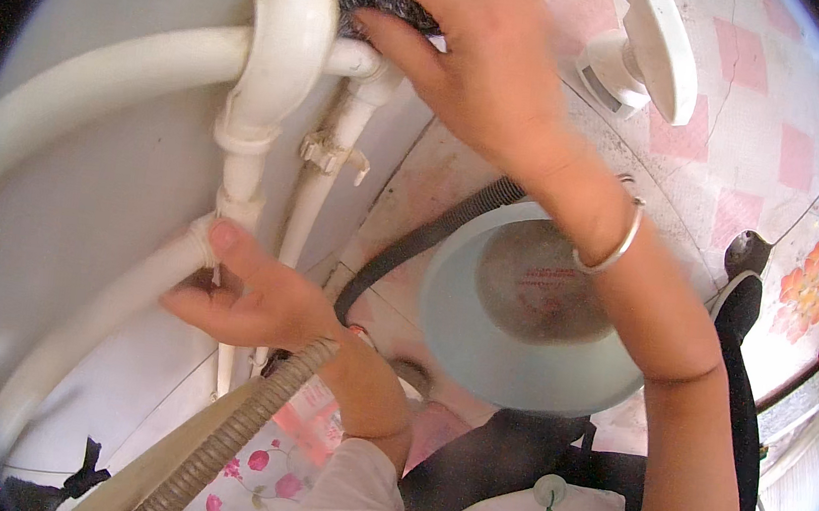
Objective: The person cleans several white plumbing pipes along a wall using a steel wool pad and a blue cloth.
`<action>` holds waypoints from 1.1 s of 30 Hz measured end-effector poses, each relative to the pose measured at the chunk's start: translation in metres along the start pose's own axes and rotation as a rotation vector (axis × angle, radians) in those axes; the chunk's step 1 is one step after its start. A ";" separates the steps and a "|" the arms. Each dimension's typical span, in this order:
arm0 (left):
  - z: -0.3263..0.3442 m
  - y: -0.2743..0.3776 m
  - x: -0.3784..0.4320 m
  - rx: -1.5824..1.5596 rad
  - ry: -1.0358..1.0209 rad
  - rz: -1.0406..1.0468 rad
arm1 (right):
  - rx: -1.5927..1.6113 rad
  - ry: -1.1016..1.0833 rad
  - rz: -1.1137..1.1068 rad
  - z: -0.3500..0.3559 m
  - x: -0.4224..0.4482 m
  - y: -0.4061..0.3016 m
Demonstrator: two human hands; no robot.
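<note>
My left hand (pixel 262 300) is at the lower joint of the white plastic drain pipe (pixel 284 55), its thumb against the fitting and its fingers curled below. From this joint a white branch pipe (pixel 96 320) curves down to the left. Higher up, my right hand (pixel 469 45) holds a dark, shiny, crumpled scrubber (pixel 398 7) against the upper part of the pipe. Its exact kind is hard to tell. Beside this pipe, a thinner white pipe (pixel 325 164) runs down through a clip.
A pale blue basin (pixel 444 349) with murky water stands on the tiled floor (pixel 745 126) below my right forearm. Near it lies a dark corrugated hose (pixel 426 242). A beige corrugated hose (pixel 234 431) crosses in front of my left forearm. A white plastic object (pixel 656 49) is at upper right.
</note>
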State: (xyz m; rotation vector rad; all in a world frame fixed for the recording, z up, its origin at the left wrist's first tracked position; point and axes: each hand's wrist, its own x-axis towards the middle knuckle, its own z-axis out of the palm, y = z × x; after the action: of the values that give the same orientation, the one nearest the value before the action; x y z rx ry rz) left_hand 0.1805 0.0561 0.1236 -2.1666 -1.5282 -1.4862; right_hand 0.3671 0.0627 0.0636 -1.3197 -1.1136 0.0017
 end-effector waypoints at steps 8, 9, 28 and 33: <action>-0.012 0.007 0.007 -0.048 -0.070 -0.115 | -0.555 -0.213 -0.046 -0.014 0.024 -0.022; -0.015 0.007 0.008 -0.024 -0.094 -0.116 | -0.597 -0.192 -0.011 -0.012 0.022 -0.022; -0.015 0.002 0.003 0.080 -0.106 -0.040 | -0.319 -0.199 0.086 -0.017 0.023 -0.003; -0.010 0.002 0.003 -0.037 -0.120 -0.024 | -0.222 -0.256 0.155 -0.015 0.024 0.006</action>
State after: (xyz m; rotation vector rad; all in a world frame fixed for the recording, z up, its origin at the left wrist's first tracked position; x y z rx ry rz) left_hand 0.1751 0.0515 0.1320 -2.3052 -1.5808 -1.4262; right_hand 0.3925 0.0670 0.0768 -1.6366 -1.2503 0.1706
